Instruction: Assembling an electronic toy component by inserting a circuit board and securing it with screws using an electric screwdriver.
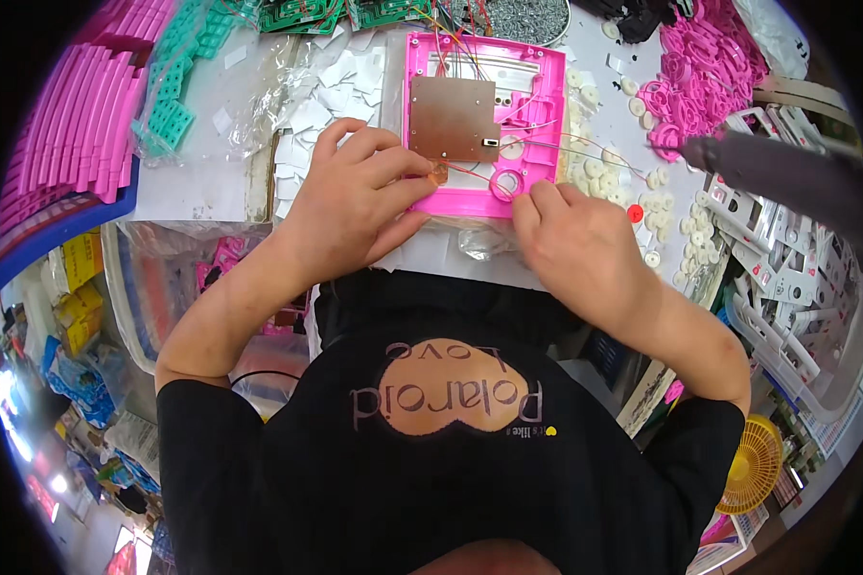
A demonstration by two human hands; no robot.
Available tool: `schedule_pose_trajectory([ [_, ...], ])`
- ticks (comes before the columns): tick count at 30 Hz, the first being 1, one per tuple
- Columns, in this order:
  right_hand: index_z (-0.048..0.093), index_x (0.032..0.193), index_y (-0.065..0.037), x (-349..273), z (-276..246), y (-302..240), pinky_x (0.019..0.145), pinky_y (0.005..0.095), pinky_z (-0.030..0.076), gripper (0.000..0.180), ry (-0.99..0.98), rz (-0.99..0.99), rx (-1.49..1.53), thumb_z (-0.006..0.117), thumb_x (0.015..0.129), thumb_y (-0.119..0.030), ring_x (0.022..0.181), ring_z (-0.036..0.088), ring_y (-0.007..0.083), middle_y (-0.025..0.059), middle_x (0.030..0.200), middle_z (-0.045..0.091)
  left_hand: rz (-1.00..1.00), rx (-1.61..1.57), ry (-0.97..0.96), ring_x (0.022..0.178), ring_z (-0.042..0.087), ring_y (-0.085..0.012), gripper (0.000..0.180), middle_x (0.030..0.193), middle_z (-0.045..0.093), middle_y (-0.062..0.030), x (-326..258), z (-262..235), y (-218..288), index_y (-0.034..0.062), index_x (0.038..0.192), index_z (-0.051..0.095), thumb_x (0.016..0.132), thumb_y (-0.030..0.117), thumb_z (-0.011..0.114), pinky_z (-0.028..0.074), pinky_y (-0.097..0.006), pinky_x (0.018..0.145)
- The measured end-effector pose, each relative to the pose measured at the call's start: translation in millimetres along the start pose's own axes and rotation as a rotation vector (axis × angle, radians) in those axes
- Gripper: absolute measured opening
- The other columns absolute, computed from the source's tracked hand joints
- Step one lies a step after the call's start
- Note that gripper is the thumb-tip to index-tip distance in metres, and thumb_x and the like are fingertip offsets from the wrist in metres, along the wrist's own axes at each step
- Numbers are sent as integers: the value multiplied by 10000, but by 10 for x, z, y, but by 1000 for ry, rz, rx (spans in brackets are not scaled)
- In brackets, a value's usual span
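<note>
In front of me lies a pink plastic housing (470,204), its inside facing up. A flat brown circuit board (454,117) with a small metal switch (490,143) sits in it, and thin red, white and yellow wires run around the board. The fingers of my left hand (364,196) close at a small copper-coloured piece (439,173) by the board's lower left corner, with the thumb along the housing's near edge. My right hand (585,240) has its fingers curled on the near right corner, beside a pink ring (506,184). Its fingertips are partly hidden.
A dark electric screwdriver (767,172) juts in from the right. White round plastic parts (599,179) lie right of the housing, pink parts (700,77) beyond. White paper pieces (340,91), turquoise parts (171,105) and stacked pink strips (77,125) are at left; green circuit boards (302,13) are behind.
</note>
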State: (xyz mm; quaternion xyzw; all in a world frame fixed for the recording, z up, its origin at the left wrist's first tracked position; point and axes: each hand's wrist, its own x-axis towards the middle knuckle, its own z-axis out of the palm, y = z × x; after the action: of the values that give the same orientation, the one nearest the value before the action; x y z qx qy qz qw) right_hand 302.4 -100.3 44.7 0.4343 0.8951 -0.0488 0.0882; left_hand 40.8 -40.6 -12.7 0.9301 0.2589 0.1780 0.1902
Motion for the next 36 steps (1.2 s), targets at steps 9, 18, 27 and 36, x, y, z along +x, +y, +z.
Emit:
schedule_pose_trajectory([
  [9,605,881,-43,-62,212,216,600,386,554,150,111,9,245,689,786,-123,754,673,268,87,786,603,10,-43,-8,1064,586,-248,383,1159,654,-19,-19,5,-34,117,1119,700,746,153,780,359,-490,1043],
  [18,590,802,-56,-21,172,-10,501,318,509,144,180,-72,43,681,699,-97,696,624,196,58,744,549,8,-44,16,1045,592,-227,326,1134,661,-9,-34,23,-29,115,1084,701,771,165,776,356,-498,1048],
  [27,665,846,-77,-230,570,344,494,361,475,171,446,27,540,808,773,-135,595,608,238,67,699,579,24,-65,32,1029,605,-234,301,1175,678,-20,-49,33,-48,95,1065,700,775,143,765,362,-500,1044],
  [36,722,901,-92,-101,698,362,527,332,495,164,547,-109,551,818,772,-122,611,640,226,61,697,632,12,-38,29,1021,615,-242,279,1143,676,-20,-32,34,-54,108,1063,702,791,131,760,365,-503,1047],
])
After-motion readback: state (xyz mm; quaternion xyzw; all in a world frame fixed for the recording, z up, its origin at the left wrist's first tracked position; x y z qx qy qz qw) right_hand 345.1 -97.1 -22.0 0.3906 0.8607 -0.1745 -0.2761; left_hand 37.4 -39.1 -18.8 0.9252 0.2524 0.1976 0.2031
